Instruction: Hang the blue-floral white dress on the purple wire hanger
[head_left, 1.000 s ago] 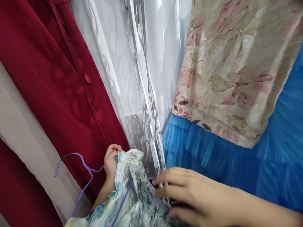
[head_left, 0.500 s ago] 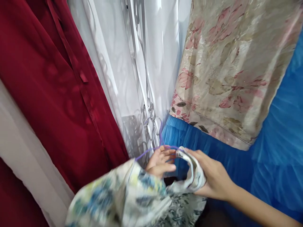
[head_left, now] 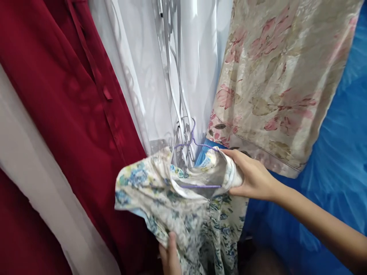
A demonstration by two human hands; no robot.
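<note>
A white garment with a blue and yellow flower print (head_left: 172, 198) hangs on a thin purple wire hanger (head_left: 195, 143), held up in front of me. My right hand (head_left: 252, 177) is closed round the garment's right shoulder where it sits over the hanger's end. My left hand (head_left: 170, 258) shows only partly at the bottom edge. Its fingers pinch the lower part of the printed cloth. The hanger's hook points up toward the white curtain.
A dark red cloth (head_left: 65, 99) hangs at the left with a white strip (head_left: 37, 183) across it. A sheer white curtain (head_left: 160, 76) hangs in the middle. A beige cloth with pink flowers (head_left: 275, 80) hangs at the right over a blue ruffled fabric (head_left: 338, 152).
The garment and hanger have been lifted. My right hand rose with the shoulder end. My left hand has left the hanger's top and dropped to the garment's lower part.
</note>
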